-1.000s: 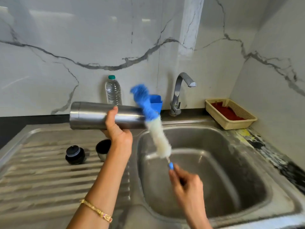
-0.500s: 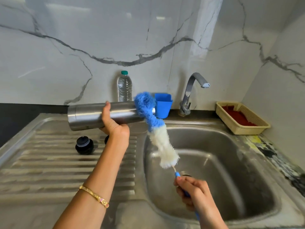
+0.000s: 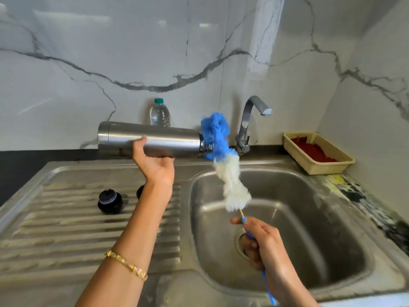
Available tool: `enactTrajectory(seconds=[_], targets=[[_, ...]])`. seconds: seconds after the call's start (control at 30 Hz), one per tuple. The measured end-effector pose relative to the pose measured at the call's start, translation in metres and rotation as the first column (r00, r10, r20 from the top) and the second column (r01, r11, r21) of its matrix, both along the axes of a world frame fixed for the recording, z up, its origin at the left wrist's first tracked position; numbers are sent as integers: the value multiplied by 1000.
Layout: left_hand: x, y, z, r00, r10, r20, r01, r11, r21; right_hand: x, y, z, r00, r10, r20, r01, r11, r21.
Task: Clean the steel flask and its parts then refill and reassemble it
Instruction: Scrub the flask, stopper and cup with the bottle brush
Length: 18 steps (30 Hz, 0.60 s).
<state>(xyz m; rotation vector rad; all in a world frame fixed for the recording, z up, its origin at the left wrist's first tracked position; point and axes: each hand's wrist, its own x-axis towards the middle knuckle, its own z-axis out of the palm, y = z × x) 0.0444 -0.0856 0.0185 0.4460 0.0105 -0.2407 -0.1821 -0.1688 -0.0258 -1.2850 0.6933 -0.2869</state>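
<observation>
Head view, 1 flask (image 3: 152, 140), 1 brush (image 3: 225, 167), 2 hands (image 3: 155, 167)

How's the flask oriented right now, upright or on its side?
On its side. The left hand grips the steel flask horizontally, its open mouth pointing right toward the bottle brush, above the sink's edge.

Head cam, close, looks fwd/down over sink (image 3: 332, 229) toward wall.
</observation>
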Motion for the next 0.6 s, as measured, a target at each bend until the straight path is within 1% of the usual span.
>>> enactTrajectory(seconds=[0.07, 0.13, 0.2, 0.27, 0.33, 0.4, 0.47, 0.53, 0.6], targets=[[-7, 7, -17, 1000, -9, 23, 8, 999, 46, -16, 10, -10, 1000, -13, -23, 14, 998, 58], [-8, 10, -23, 999, 14, -29, -11, 995, 100, -19, 13, -9, 999, -27, 34, 23, 995, 96], [1, 0, -4, 997, 19, -76, -9, 992, 122, 1, 0, 2, 994, -45, 101, 41, 998, 41], [14, -13, 21, 1000, 1, -25, 2, 994, 107, 20, -14, 15, 991, -26, 133, 36, 997, -73], [22, -20, 39, 999, 16, 31, -19, 995, 102, 27, -17, 20, 993, -1, 118, 14, 994, -105], [22, -16, 42, 998, 56, 10, -57, 989, 133, 17, -9, 16, 997, 28, 74, -22, 996, -81], [15, -9, 35, 998, 60, -8, -58, 984, 166, 8, -4, 12, 998, 3, 58, -1, 999, -47], [7, -3, 26, 999, 33, 5, -33, 986, 161, 9, -9, 11, 998, -54, 36, 57, 995, -82], [2, -1, 19, 999, -27, 43, 22, 993, 115, 12, -11, 12, 996, -84, 25, 87, 985, -151]])
